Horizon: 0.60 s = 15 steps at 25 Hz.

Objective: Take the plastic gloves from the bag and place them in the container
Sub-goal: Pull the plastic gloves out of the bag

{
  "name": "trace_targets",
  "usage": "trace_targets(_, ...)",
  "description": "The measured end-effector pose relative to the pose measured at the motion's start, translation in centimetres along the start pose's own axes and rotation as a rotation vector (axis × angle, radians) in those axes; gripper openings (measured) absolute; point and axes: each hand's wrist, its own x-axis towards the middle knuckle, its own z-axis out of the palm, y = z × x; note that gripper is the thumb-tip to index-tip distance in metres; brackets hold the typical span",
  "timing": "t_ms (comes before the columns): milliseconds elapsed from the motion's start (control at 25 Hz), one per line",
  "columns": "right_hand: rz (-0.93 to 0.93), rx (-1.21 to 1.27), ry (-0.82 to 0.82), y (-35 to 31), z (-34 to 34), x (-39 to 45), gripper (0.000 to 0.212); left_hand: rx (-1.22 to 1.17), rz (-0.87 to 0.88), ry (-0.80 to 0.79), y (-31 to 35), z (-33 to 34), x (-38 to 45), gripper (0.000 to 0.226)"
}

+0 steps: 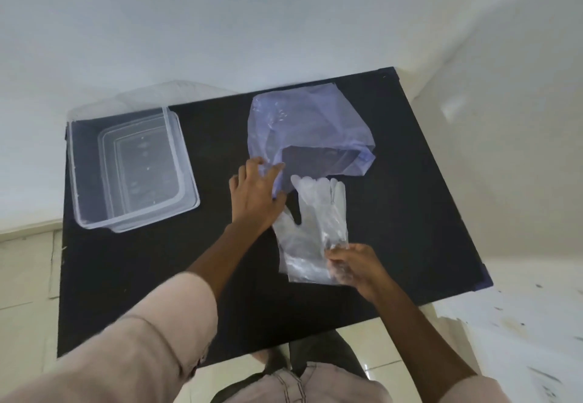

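Below bag (303,125), clear crinkled gloves (312,229)

A single head-worn view is directed steeply downward from above the near edge of the black rectangular worktop (126,276), framed closely.

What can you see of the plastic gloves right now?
The plastic gloves are thin, clear, crinkled film, cut with four fingers and a thumb. They lie flat on the black table, outside the bag, with the fingertips pointing away toward its open mouth and the cuff nearest the person. The right hand pinches the cuff's right edge. How many layers there are cannot be told.
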Motion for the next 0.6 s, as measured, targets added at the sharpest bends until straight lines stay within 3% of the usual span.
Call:
trace_targets(80,0.035,-0.030,-0.001,2.5,1.2,-0.3,0.006,-0.174,-0.077,0.073,-1.7,0.4,-5.4,0.041)
trace_targets(200,0.029,-0.004,0.013,5.0,2.9,-0.6,0.006,-0.403,-0.372,-0.070,-4.2,1.6,-13.0,0.014)
trace_targets(360,0.006,0.047,0.044,6.8,5.0,-1.0,0.006,-0.687,-0.815,-0.404,-5.2,1.9,-17.4,0.034)
trace_targets(440,-0.009,0.044,0.054,7.3,5.6,-1.2,0.007,-0.780,-0.883,-0.438,-5.4,1.8,-17.8,0.032)
trace_targets(600,-0.058,-0.028,0.103,7.4,5.8,-1.9,0.008,-0.828,-0.856,-0.432,-5.8,1.8,-17.2,0.022)
